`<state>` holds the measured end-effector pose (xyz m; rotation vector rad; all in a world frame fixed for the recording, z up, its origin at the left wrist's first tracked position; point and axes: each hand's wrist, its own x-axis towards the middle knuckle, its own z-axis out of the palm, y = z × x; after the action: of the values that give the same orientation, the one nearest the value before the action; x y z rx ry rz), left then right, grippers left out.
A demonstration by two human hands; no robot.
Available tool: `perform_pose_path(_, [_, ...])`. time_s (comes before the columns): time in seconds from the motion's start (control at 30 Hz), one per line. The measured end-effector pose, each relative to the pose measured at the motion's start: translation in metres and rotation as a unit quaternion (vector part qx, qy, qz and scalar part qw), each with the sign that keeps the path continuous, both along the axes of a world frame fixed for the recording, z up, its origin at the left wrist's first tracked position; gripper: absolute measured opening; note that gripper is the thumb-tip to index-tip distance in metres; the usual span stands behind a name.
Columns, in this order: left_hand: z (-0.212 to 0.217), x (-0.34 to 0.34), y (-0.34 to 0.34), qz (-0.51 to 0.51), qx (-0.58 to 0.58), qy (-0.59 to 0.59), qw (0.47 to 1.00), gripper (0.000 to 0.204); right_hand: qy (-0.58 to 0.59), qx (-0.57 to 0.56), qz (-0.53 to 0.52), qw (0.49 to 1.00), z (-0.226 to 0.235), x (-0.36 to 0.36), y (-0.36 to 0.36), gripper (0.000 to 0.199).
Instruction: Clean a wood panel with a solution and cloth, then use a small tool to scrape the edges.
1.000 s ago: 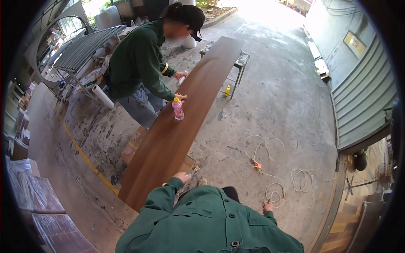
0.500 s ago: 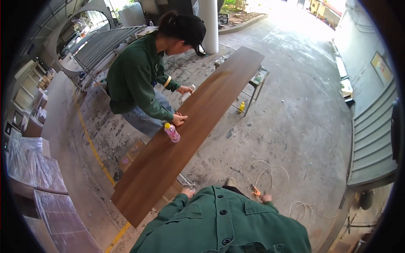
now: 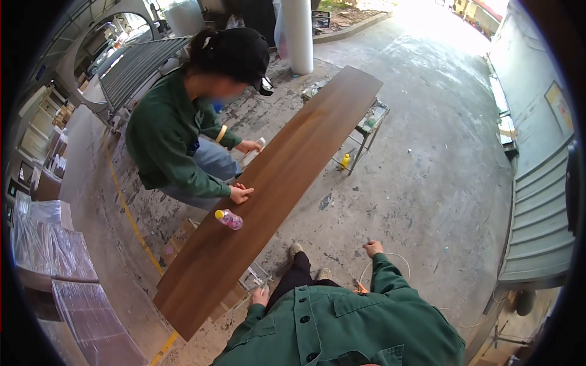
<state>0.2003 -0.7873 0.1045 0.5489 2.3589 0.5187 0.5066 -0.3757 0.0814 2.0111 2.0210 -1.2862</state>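
A long brown wooden board (image 3: 287, 165) lies slantwise before me, raised on stands. My left hand (image 3: 260, 296) hangs low beside its near right edge; the fingers look curled, and a pale bit shows at them that I cannot name. Out to the right over the concrete floor, my right hand (image 3: 373, 247) is closed; what it holds, if anything, is too small to make out. A clear bottle (image 3: 230, 219) with pink contents and a yellow cap stands on the board. Across it, a co-worker (image 3: 165, 134) in green leans over, one hand on the surface, the other with a white bottle (image 3: 253, 152).
An orange tool (image 3: 361, 287) lies on the floor by a thin pale hose (image 3: 406, 261). A metal stand (image 3: 366, 131) supports the far end, with a yellow bottle (image 3: 345, 160) by its leg. Plastic-wrapped stacks (image 3: 85, 311) stand left; a ribbed metal panel (image 3: 537, 219) stands right.
My right hand has moved forward, away from the orange tool. My left hand is slightly lower and left. My legs now show. The co-worker and pink bottle appear further left and nearer.
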Motion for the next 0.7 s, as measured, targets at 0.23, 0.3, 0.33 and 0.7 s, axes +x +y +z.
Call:
perform_pose_path(0.23, [0.243,-0.059,0.229,0.195,0.492,-0.502,0.684,0.054,-0.032,-0.048,0.257,0.965,0.027,-0.075,-0.030,0.025])
perform_pose_path(0.3, [0.269,-0.080,0.275,0.148,0.520,-0.549,0.638,0.070,0.002,-0.073,0.242,0.968,0.035,-0.073,0.004,0.019])
perform_pose_path(0.33, [0.293,-0.085,0.301,0.150,0.487,-0.618,0.598,0.075,0.036,-0.047,0.183,0.981,0.033,-0.068,0.019,0.015])
perform_pose_path(0.7, [0.341,-0.080,0.412,0.037,0.474,-0.740,0.477,0.086,-0.015,-0.017,-0.033,0.999,-0.030,0.013,0.106,0.024])
